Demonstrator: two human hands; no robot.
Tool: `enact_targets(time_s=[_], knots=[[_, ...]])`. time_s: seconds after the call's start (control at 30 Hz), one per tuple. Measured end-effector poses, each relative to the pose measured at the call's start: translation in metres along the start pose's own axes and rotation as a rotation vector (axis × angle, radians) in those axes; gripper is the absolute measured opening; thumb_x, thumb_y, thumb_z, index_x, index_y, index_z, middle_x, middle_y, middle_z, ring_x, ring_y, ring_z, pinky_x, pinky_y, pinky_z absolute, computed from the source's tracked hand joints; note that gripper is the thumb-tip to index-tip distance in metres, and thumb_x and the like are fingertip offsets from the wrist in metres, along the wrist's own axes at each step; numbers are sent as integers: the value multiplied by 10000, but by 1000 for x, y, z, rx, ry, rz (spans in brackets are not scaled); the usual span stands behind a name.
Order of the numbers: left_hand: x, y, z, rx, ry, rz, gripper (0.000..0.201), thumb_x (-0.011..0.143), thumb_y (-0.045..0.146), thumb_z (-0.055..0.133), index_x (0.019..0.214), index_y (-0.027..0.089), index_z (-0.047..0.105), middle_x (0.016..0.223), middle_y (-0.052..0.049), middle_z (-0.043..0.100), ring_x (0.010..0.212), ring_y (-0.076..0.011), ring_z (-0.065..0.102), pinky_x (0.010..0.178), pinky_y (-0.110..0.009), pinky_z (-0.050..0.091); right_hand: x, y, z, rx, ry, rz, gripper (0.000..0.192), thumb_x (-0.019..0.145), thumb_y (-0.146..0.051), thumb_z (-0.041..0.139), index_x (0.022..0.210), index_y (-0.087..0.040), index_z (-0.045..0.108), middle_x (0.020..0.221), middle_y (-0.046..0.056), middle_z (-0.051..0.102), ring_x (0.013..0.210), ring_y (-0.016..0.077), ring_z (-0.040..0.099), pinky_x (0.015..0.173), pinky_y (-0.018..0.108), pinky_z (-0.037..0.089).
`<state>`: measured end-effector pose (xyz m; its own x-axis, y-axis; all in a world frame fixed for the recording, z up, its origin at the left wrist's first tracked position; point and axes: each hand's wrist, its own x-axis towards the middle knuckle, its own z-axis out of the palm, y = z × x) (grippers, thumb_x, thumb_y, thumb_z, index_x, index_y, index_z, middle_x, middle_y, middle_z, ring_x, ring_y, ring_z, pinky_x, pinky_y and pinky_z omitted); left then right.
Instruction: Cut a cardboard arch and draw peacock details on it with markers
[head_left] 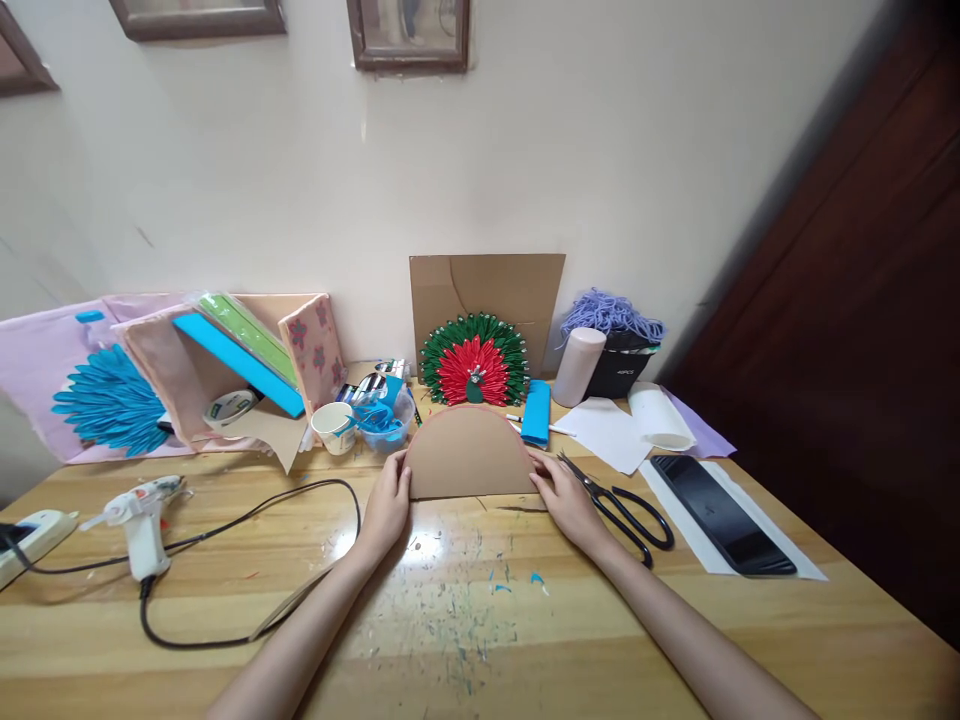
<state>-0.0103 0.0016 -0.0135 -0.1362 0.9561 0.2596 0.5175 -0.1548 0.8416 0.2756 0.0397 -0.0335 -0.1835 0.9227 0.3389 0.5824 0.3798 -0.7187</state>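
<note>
Both hands (386,505) (568,503) | cardboard semicircle (469,455) | brown, plain, flat edge down

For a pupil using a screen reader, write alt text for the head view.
Two bare hands, left hand and right hand, hold a brown semicircular cardboard piece by its lower corners on a wooden table. Black scissors lie right of it, a white glue gun far left.

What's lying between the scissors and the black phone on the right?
In the head view, only bare wooden table and the edge of the white paper under the phone lie between it and the scissors.
</note>
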Motion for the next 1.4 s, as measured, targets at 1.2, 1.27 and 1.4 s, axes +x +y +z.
enact_targets(time_s=[1.2, 1.27, 1.4], knots=[[5, 5, -4, -391, 64, -117, 427, 653, 389, 698, 1000, 146, 650, 1064, -89, 665, 1038, -262, 570, 937, -369, 400, -40, -4, -76, -625, 26, 133, 269, 758, -273, 569, 994, -146, 575, 995, 166, 579, 980, 320, 546, 823, 415, 430], [7, 0, -4, -399, 156, -134, 376, 676, 421, 667, 935, 151, 635, 988, -74, 668, 1012, -264, 570, 918, -371, 411, -42, -13, -75, -461, -70, 24, 269, 771, -334, 575, 1007, -206, 562, 1042, 109, 576, 1023, 281, 531, 851, 386, 433], [8, -6, -2, -456, 238, -175, 351, 753, 493, 554, 917, 186, 509, 992, -54, 615, 978, -227, 573, 816, -352, 486, -48, -31, -67, -330, -253, 9, 503, 661, -467, 699, 1083, -233, 555, 1110, 91, 568, 1072, 286, 511, 863, 377, 437]])
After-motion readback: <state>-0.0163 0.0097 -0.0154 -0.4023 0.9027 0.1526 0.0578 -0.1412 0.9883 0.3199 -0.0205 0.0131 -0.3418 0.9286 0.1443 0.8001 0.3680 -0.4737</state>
